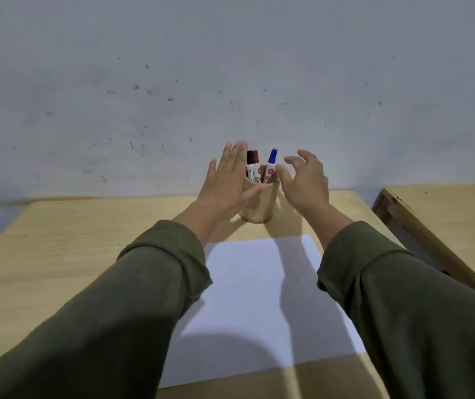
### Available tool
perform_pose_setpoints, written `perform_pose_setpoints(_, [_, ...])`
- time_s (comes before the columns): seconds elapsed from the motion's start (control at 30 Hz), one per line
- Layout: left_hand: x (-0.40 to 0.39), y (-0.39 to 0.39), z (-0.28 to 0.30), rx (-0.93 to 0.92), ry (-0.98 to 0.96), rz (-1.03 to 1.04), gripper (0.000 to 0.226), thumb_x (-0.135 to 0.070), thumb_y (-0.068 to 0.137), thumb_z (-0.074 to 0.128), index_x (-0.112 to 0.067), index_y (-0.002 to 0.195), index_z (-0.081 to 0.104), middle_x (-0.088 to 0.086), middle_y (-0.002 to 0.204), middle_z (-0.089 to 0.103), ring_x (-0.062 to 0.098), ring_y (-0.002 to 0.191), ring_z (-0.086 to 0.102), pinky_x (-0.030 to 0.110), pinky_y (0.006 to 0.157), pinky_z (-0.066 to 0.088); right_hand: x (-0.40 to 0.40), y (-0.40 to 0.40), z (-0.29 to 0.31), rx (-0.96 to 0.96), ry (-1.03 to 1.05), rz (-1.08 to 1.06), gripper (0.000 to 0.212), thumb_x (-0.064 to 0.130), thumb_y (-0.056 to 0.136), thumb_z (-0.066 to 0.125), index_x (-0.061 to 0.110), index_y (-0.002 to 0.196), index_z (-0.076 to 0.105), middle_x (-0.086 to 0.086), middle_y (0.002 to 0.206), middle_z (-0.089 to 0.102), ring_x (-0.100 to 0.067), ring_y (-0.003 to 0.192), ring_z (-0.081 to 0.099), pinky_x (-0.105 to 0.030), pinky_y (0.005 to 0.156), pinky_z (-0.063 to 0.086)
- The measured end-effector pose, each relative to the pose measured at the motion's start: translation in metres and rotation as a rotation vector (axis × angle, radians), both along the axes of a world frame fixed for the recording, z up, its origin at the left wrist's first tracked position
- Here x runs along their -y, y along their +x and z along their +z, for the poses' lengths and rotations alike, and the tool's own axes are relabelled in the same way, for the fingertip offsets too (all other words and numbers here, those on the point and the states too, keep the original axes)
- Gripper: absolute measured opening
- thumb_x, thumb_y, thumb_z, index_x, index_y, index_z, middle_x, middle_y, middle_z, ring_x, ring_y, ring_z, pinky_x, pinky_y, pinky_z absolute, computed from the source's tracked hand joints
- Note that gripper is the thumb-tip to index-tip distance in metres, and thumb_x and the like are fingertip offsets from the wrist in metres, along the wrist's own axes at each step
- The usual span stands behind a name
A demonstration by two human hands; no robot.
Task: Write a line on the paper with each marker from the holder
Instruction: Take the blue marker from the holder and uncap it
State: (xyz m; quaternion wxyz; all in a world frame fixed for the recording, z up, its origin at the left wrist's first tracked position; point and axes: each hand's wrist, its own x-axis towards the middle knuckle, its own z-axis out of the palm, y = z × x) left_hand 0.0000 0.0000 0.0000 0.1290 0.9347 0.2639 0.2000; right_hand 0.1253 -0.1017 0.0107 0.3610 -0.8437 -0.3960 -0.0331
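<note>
A round wooden holder [262,207] stands at the far middle of the wooden table [72,249]. In it stand a black-capped marker [250,165], a red-capped marker [256,165] close beside it, and a blue-capped marker [271,162]. A blank white paper [247,298] lies in front of the holder. My left hand [226,182] is at the holder's left, fingers spread, thumb across its rim. My right hand [303,182] hovers at its right, fingers curled apart, thumb near the blue-capped marker. Neither hand holds anything.
A grey speckled wall [230,82] rises just behind the table. A second wooden table [443,211] stands to the right across a narrow gap. My dark green sleeves cover both edges of the paper.
</note>
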Motion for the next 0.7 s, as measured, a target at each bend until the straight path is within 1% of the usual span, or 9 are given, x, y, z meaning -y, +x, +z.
perform_pose_setpoints(0.07, [-0.001,0.009,0.0,0.03,-0.105,0.001,0.092,-0.058,0.087,0.041,-0.013,0.147,-0.013,0.0,0.159,-0.012,0.015,0.145,-0.016,0.045,0.119,-0.002,-0.005,0.007,-0.001,-0.065,0.019,-0.036,0.045,0.041,0.095,0.045,0.017,0.132,0.053,-0.004,0.153,0.033,-0.02,0.142,0.026,-0.045,0.113,0.026])
perform_pose_setpoints(0.17, [-0.002,0.021,-0.006,0.095,-0.211,0.019,0.097,-0.058,0.085,0.047,-0.013,0.147,-0.013,0.001,0.16,-0.009,0.017,0.146,-0.012,0.049,0.119,0.003,-0.014,0.017,-0.008,-0.145,0.031,-0.013,0.044,0.041,0.092,0.051,0.017,0.129,0.057,-0.004,0.151,0.035,-0.02,0.14,0.029,-0.044,0.113,0.027])
perform_pose_setpoints(0.23, [-0.002,0.027,-0.009,0.139,-0.254,0.026,0.098,-0.057,0.084,0.049,-0.012,0.147,-0.012,0.003,0.16,-0.003,0.019,0.147,-0.006,0.051,0.118,0.009,-0.019,0.021,-0.012,-0.181,0.046,0.003,0.044,0.041,0.09,0.055,0.017,0.127,0.059,-0.003,0.15,0.037,-0.019,0.14,0.031,-0.042,0.113,0.028])
perform_pose_setpoints(0.33, [-0.002,0.032,-0.013,0.184,-0.299,0.003,0.095,-0.053,0.086,0.049,-0.013,0.146,-0.012,0.005,0.159,0.004,0.023,0.146,0.008,0.049,0.117,0.018,-0.028,0.023,-0.017,-0.226,0.062,0.028,0.041,0.038,0.088,0.058,0.018,0.123,0.062,-0.003,0.148,0.039,-0.019,0.138,0.034,-0.041,0.112,0.029])
perform_pose_setpoints(0.4, [-0.001,0.033,-0.017,0.204,-0.334,-0.051,0.092,-0.05,0.088,0.047,-0.014,0.146,-0.014,0.005,0.159,0.005,0.02,0.146,0.009,0.046,0.117,0.02,-0.033,0.024,-0.019,-0.245,0.078,0.038,0.037,0.036,0.088,0.059,0.018,0.12,0.065,-0.004,0.145,0.044,-0.019,0.135,0.038,-0.033,0.107,0.031])
perform_pose_setpoints(0.5, [-0.001,0.034,-0.022,0.219,-0.357,-0.073,0.089,-0.05,0.089,0.044,-0.016,0.146,-0.015,0.005,0.159,0.006,0.019,0.146,0.011,0.044,0.117,0.022,-0.034,0.024,-0.019,-0.301,0.133,0.048,0.037,0.032,0.086,0.063,0.016,0.118,0.067,-0.005,0.138,0.052,-0.018,0.129,0.045,-0.023,0.092,0.032])
perform_pose_setpoints(0.6, [-0.002,0.034,-0.023,0.22,-0.346,-0.075,0.089,-0.051,0.09,0.043,-0.016,0.146,-0.016,0.004,0.159,0.005,0.018,0.146,0.012,0.044,0.116,0.025,-0.033,0.022,-0.019,-0.351,0.182,0.065,0.035,0.029,0.085,0.064,0.014,0.117,0.067,-0.005,0.132,0.055,-0.017,0.123,0.049,-0.019,0.087,0.032])
perform_pose_setpoints(0.7, [-0.003,0.034,-0.023,0.216,-0.355,-0.08,0.089,-0.053,0.089,0.043,-0.017,0.146,-0.016,0.003,0.159,0.003,0.017,0.146,0.011,0.043,0.116,0.025,-0.033,0.019,-0.017,-0.387,0.222,0.079,0.03,0.028,0.086,0.064,0.015,0.113,0.068,-0.004,0.13,0.057,-0.017,0.121,0.05,-0.021,0.088,0.035])
